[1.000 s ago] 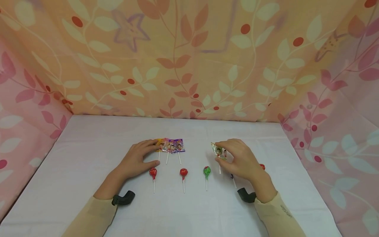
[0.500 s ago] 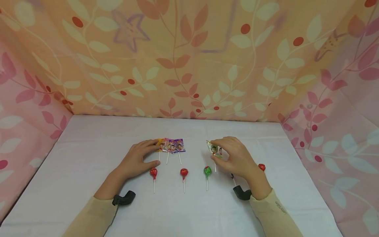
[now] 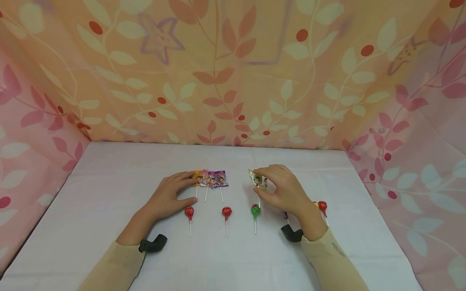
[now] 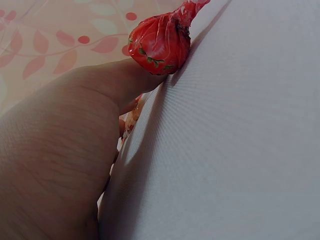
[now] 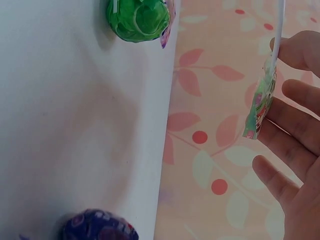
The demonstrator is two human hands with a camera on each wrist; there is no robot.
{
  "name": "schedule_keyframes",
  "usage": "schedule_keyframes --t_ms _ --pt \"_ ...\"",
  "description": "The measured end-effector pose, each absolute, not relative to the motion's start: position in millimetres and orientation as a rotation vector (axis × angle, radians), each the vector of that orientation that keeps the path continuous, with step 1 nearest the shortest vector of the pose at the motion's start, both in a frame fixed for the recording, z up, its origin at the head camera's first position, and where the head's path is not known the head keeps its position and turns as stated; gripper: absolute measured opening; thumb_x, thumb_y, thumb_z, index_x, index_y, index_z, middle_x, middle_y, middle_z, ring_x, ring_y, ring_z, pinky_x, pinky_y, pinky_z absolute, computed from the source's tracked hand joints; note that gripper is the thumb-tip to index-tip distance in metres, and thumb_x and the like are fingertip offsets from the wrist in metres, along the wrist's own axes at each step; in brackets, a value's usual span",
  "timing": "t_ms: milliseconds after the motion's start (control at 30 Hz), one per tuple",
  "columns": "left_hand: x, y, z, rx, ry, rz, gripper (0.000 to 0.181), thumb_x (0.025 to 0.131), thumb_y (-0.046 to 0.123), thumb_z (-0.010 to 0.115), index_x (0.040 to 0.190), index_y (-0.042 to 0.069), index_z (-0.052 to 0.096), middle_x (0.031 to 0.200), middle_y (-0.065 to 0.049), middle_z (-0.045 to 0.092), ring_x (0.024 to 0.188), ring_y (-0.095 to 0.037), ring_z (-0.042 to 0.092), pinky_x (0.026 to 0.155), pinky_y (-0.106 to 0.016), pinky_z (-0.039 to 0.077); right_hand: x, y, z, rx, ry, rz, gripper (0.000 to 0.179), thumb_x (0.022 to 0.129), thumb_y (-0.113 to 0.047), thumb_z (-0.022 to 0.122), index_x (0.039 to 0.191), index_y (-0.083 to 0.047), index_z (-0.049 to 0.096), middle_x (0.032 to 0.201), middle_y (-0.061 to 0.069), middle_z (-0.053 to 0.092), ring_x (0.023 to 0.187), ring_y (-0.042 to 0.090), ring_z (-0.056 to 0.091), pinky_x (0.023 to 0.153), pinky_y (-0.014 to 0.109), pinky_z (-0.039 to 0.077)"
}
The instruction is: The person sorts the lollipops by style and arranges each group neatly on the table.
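My right hand (image 3: pixel 285 192) pinches a flat lollipop in a clear and green wrapper (image 3: pixel 257 180) between thumb and fingers. In the right wrist view the flat lollipop (image 5: pixel 262 102) hangs off the table with its white stick upward in frame. My left hand (image 3: pixel 165 198) rests on the table, fingers relaxed, fingertips at the yellow edge of an overlapping row of flat lollipops (image 3: pixel 220 178). Its thumb lies just behind a round red lollipop (image 3: pixel 189 212), which looms large in the left wrist view (image 4: pixel 161 45). Those fingertips partly hide the yellow wrapper.
Another red lollipop (image 3: pixel 227 212) and a green lollipop (image 3: pixel 255 210) lie in the front row. Beneath the right wrist, a dark purple lollipop (image 5: pixel 100 227) is mostly hidden. A red lollipop (image 3: pixel 322 206) and a partly covered yellow one lie further right. Patterned curtains (image 3: pixel 233 81) enclose the white table (image 3: pixel 218 262).
My right hand has carried the flat lollipop left and slightly farther back, towards the row. The red lollipop at right has come out from behind the wrist. The left hand stays put.
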State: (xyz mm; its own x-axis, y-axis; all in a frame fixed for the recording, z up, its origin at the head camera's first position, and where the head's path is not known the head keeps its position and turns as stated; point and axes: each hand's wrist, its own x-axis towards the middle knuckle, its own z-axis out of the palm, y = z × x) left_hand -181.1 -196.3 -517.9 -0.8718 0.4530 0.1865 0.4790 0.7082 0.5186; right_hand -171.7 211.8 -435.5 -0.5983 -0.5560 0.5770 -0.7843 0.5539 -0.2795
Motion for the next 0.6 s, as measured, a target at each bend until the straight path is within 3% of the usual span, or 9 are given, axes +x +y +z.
schedule_keyframes --t_ms 600 --pt "-183 -198 -521 -0.799 -2.828 -0.889 0.065 0.092 0.046 0.087 0.15 0.024 0.068 0.166 -0.006 0.052 0.155 -0.036 0.042 0.122 -0.066 0.031 -182 190 -438 1.118 -2.385 0.734 0.046 0.089 -0.025 0.089 0.13 -0.006 0.077 0.123 0.003 0.079 0.114 0.024 0.073 0.109 0.048 0.052"
